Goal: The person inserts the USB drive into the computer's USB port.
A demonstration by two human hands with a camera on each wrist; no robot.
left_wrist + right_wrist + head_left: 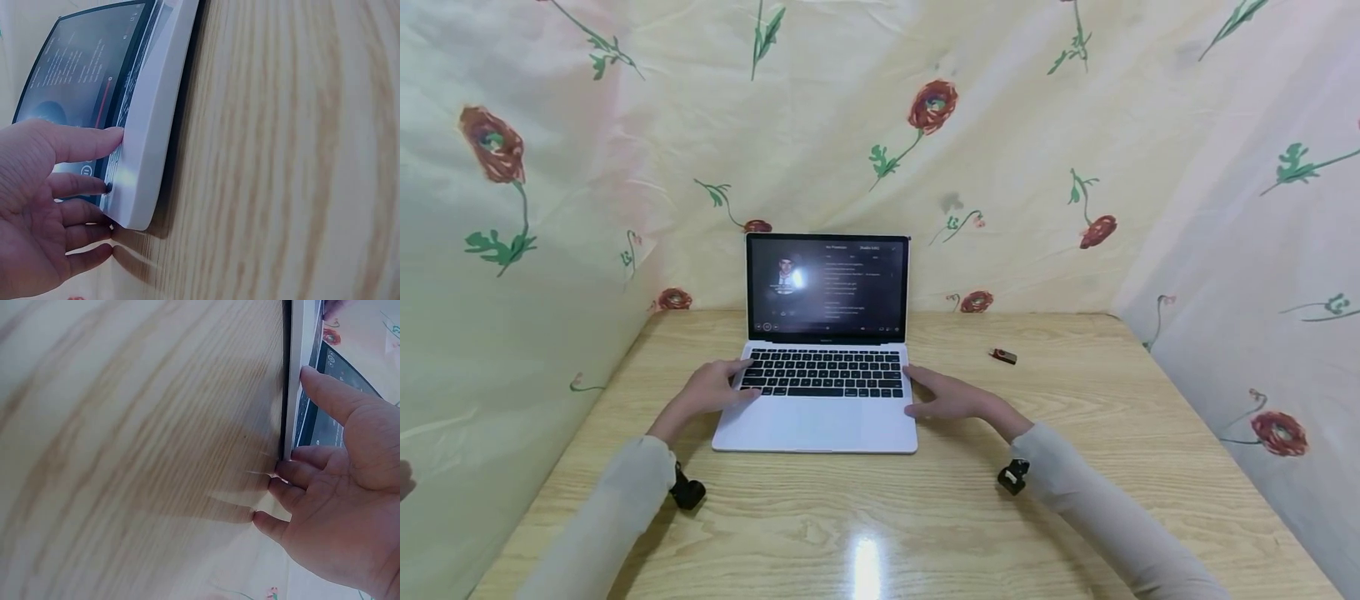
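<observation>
A silver laptop (831, 425) with black keys stands with its lid up, its dark screen (857, 287) showing lines of text and a small picture. My left hand (706, 390) lies at its left side, thumb and index finger over the edge of the keyboard. In the left wrist view the other fingers of that left hand (44, 200) extend loosely past the laptop's corner. At the right edge rests my right hand (951, 396), its thumb on the rim. In the right wrist view, the lower fingertips of the right hand (337, 481) touch the tabletop beside the laptop.
A small reddish-brown USB stick (1003, 356) lies on the wooden table (790, 525), to the right of the laptop. Behind and at both sides hangs a flower-patterned cloth (820, 125). Each wrist wears a black camera (687, 490).
</observation>
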